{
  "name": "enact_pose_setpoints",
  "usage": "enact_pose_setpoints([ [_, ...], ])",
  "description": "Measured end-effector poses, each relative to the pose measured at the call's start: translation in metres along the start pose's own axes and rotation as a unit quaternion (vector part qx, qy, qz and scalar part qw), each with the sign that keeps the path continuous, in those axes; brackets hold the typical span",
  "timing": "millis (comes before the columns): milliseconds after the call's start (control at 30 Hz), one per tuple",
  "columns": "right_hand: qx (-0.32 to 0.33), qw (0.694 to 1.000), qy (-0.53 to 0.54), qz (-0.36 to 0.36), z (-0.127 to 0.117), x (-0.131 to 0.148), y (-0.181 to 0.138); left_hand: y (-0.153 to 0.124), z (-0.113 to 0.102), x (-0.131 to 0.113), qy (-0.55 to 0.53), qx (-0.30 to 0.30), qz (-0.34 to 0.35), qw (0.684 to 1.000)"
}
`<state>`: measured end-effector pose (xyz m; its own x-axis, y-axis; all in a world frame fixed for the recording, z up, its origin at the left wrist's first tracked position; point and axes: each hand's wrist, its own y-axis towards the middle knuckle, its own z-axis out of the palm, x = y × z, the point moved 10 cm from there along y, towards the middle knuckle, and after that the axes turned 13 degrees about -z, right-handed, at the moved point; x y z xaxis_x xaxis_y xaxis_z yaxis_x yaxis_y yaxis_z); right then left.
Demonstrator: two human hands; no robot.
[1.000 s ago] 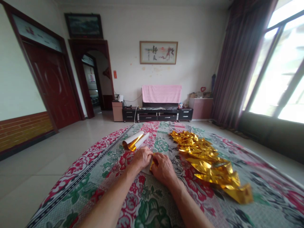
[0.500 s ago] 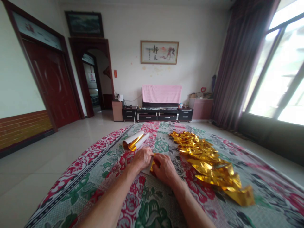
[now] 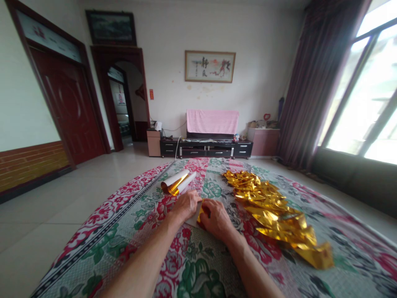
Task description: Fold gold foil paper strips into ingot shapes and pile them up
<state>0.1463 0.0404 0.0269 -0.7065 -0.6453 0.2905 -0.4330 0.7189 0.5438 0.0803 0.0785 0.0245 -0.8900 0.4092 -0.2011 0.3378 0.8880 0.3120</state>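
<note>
Between my hands lies a sheet of gold foil paper (image 3: 201,220), its pale back showing and one gold part turned up. My left hand (image 3: 187,204) pinches its far edge. My right hand (image 3: 215,216) curls over the gold part, thumb and fingers closed on it. Much of the sheet is hidden under the hands. Just beyond my left hand, curled sheets of gold paper (image 3: 177,182) with white backs rest on the patterned cloth (image 3: 149,252). To the right stretches a long row of folded gold paper pieces (image 3: 276,213), overlapping one another.
The flowered cloth covers a surface with a rounded far edge. Beyond it stand a low black cabinet (image 3: 206,151) and a television draped with a pink cloth (image 3: 212,121). A dark curtain (image 3: 310,91) hangs by the window at right; a red door (image 3: 66,99) is at left.
The view has shifted slightly. Both hands stay at the same gold sheet, with only a tiny movement of the fingers.
</note>
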Motion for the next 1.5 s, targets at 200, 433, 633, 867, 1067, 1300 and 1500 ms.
enact_pose_setpoints([
  [200,0.002,1.000,-0.006,0.004,0.0004,-0.0012,-0.0006,0.0010,-0.0015,-0.0003,0.011,0.006,-0.028,1.000],
  [433,0.005,1.000,-0.008,0.004,0.0012,-0.0015,-0.0003,0.0033,0.0006,0.0026,0.018,0.012,-0.054,0.998],
  [633,0.008,1.000,-0.012,0.003,0.0020,-0.0017,-0.0005,0.0039,0.0007,0.0038,0.023,0.008,-0.070,0.997],
  [867,0.001,1.000,-0.003,-0.004,0.0043,-0.0026,-0.0007,0.0058,0.0042,0.0056,0.036,0.006,-0.090,0.995],
  [1067,-0.004,1.000,0.000,-0.003,0.0047,-0.0040,-0.0014,0.0053,0.0040,0.0050,0.043,0.011,-0.076,0.996],
  [1300,-0.003,1.000,0.005,-0.001,0.0020,-0.0021,-0.0006,0.0070,0.0056,0.0044,0.047,0.024,-0.071,0.996],
  [1500,0.005,1.000,0.007,0.004,0.0012,-0.0025,-0.0006,0.0057,0.0069,0.0029,0.046,0.040,-0.071,0.996],
])
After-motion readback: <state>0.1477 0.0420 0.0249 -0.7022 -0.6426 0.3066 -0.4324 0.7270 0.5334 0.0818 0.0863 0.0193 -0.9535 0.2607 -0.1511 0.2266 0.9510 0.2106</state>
